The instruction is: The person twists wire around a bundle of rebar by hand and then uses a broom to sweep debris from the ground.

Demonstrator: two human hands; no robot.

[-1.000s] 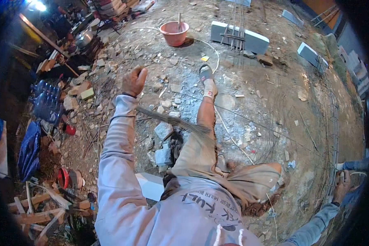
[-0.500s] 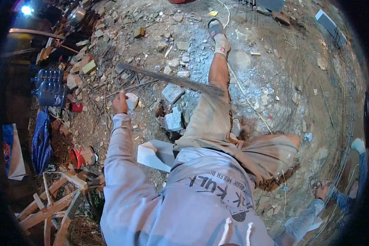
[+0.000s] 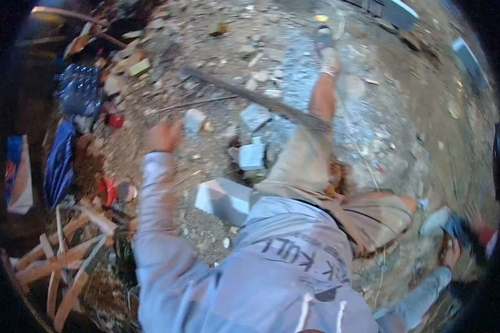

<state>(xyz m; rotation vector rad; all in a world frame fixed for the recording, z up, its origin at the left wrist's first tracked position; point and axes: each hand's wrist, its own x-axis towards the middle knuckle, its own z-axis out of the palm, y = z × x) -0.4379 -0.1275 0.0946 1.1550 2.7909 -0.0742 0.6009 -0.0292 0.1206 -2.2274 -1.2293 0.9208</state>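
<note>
My left hand (image 3: 164, 136) is raised over the rubble on the left, smeared by motion. It is close to a pale stone (image 3: 194, 120) and the end of a thin rod (image 3: 200, 102). Across my outstretched leg (image 3: 320, 100) lies a long bundle of thin dark strands (image 3: 250, 97). My right hand (image 3: 451, 252) is low at the right, its fingers hard to make out, beside another person's denim leg (image 3: 456, 228) and pale shoe (image 3: 434, 221). That person's hand (image 3: 474, 221), with a red cuff, is just above.
Grey-white blocks (image 3: 251, 156) and a larger pale block (image 3: 222, 200) lie left of my legs. Crossed timber pieces (image 3: 66, 261), a blue tarp (image 3: 61, 164), a red container (image 3: 109, 191) and clear water bottles (image 3: 79, 91) stand along the left.
The whole view has shifted and blurred. Another person's hand with a red cuff has come in at the right, and the pale shoe is now nearer my right hand.
</note>
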